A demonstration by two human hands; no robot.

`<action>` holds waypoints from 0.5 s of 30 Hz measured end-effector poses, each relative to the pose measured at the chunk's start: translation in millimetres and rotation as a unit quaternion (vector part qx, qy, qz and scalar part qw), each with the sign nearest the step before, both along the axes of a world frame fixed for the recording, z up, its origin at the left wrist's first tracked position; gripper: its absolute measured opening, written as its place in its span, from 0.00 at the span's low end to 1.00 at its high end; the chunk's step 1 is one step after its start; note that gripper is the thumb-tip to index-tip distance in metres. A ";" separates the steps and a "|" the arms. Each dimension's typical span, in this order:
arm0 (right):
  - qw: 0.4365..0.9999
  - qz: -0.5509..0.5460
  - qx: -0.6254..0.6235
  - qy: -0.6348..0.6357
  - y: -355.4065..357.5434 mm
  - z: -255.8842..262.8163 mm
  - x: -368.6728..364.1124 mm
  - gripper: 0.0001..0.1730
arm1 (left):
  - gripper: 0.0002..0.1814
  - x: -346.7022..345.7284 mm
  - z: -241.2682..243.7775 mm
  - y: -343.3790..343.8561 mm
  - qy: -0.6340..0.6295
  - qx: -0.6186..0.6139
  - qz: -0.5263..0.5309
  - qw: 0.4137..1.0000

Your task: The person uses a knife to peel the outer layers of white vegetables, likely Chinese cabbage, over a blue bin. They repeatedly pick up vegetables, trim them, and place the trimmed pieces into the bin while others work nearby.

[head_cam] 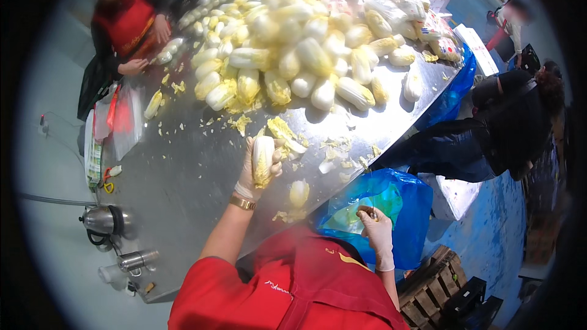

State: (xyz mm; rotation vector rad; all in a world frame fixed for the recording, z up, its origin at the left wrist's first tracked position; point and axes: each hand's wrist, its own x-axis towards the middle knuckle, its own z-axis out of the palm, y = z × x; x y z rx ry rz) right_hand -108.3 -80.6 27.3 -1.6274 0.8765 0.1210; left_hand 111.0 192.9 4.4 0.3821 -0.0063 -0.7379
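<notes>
My left hand point(246, 175), in a pale thin glove, grips a trimmed napa cabbage point(263, 158) above a steel table point(183, 211). White stem faces up and the yellow leaf tip points toward me. Loose yellow leaves point(284, 134) lie just beyond that hand. My right hand point(379, 234), also gloved, is closed around the handle of a slim knife point(373, 214); its blade shows only as a thin upright line. That hand is over a blue plastic bag point(412, 211) beside the table edge.
A large heap of napa cabbages point(293, 46) covers the far table, with bagged ones point(431, 27) at right. A kettle point(101, 220), a steel mug point(137, 260) and yellow-handled scissors point(108, 187) sit left. A co-worker point(126, 23) stands far left. Another person point(495, 123) is at right, near wooden pallets point(431, 284).
</notes>
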 end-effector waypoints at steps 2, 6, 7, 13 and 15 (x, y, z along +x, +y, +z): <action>1.000 0.009 0.001 0.008 1.8 1.0 0.2 0.14 | 0.43 2.4 -5.2 0.2 -0.004 -0.015 -0.009 1.000; 0.999 0.038 -0.005 0.017 0.6 -7.0 -3.6 0.15 | 0.39 6.7 -15.1 -0.5 0.044 -0.013 0.026 0.999; 0.999 0.040 -0.004 0.020 0.6 -7.0 -4.5 0.15 | 0.39 6.5 -14.9 -0.6 0.046 -0.011 0.035 0.998; 0.998 0.050 -0.004 0.045 3.7 -11.9 -6.4 0.15 | 0.34 4.0 -15.7 8.4 0.059 -0.039 0.063 0.995; 0.997 0.059 -0.010 0.052 4.3 -15.2 -6.7 0.15 | 0.34 3.6 -17.7 11.2 0.053 -0.051 0.070 0.995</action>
